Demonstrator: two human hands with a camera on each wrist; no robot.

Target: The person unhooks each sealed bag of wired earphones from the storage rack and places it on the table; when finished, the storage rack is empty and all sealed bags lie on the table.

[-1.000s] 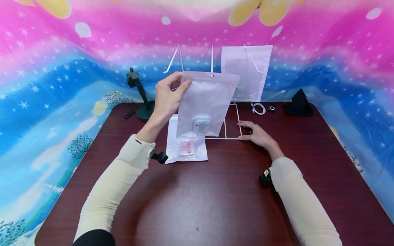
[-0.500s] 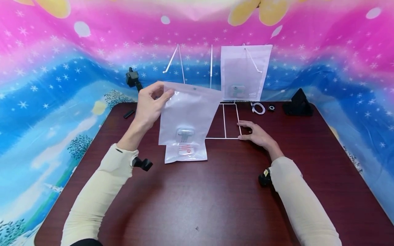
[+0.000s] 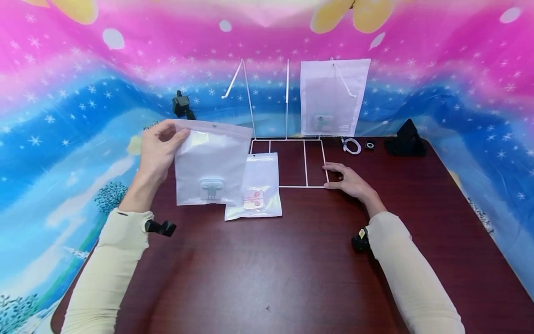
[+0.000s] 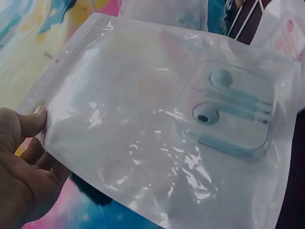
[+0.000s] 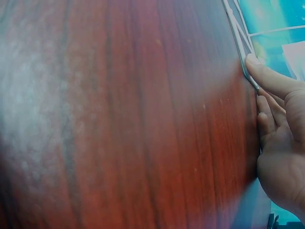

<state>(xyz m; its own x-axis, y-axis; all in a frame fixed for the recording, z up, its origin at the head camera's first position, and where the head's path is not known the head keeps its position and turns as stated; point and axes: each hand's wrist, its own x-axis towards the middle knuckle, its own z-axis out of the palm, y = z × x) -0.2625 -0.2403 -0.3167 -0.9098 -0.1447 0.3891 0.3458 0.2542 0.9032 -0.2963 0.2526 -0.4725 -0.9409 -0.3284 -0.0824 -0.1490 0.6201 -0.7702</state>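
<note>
My left hand (image 3: 156, 150) pinches the top left corner of a white zip bag (image 3: 208, 157) between thumb and fingers. Through the bag, a clear case of white earphones (image 4: 228, 109) shows. My right hand (image 3: 350, 181) holds the front right corner of a white wire display rack (image 3: 306, 162), thumb and fingers at its side bar. From the rack's right hook hangs a second white bag (image 3: 333, 97) with an earphone case in it. A third bag (image 3: 264, 174) with pink earphones (image 3: 254, 200) lies partly on the rack's base, partly covered by the held bag.
The rack's left arm (image 3: 233, 79) and middle arm (image 3: 287, 83) carry no bag. Behind the rack's right side lie a coiled white cable (image 3: 352, 146) and a small dark item (image 3: 369, 145). A black stand (image 3: 406, 139) is at the back right, a dark stand (image 3: 181, 104) at the back left.
My left hand has brought its bag off the rack's middle arm, leftward and down towards me, uncovering more of the pink earphone bag. My right hand stays at the rack's corner.
</note>
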